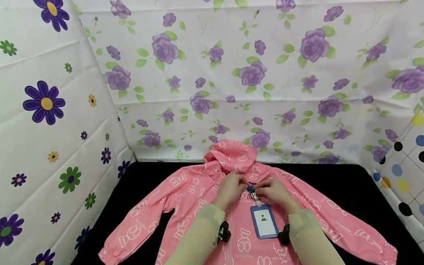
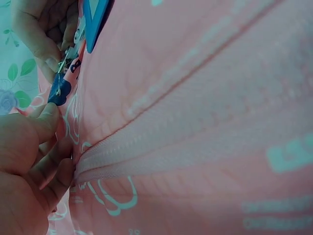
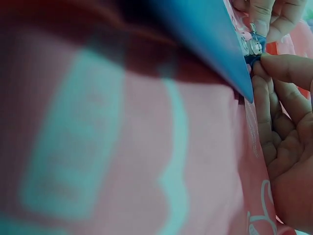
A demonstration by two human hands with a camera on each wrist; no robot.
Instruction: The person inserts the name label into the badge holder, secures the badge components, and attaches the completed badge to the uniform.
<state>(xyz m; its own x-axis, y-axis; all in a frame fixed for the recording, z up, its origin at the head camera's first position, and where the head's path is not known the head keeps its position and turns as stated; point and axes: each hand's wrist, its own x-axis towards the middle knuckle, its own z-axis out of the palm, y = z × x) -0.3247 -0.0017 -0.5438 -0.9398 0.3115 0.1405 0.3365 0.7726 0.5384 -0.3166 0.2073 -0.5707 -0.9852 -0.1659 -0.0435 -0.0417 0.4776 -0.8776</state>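
A pink hooded jacket (image 1: 241, 219) with white outline prints lies spread out, front side up. On its chest rests a blue-framed ID badge (image 1: 264, 221) with a white card, hanging from a metal clip (image 1: 255, 196) with a small dark blue piece at its top. My left hand (image 1: 231, 187) pinches at the blue end of the clip, its other fingers against the jacket near the zipper (image 2: 117, 152). From the other side my right hand (image 1: 276, 192) pinches the clip between thumb and index finger. Fingertips hide part of the clip and the cloth beneath.
A black table surface (image 1: 147, 175) lies under the jacket. The hood (image 1: 232, 154) is against the flowered back curtain (image 1: 215, 76). Both sleeves spread outward, the left one (image 1: 137, 221) toward the front. Patterned sheets hang on both sides.
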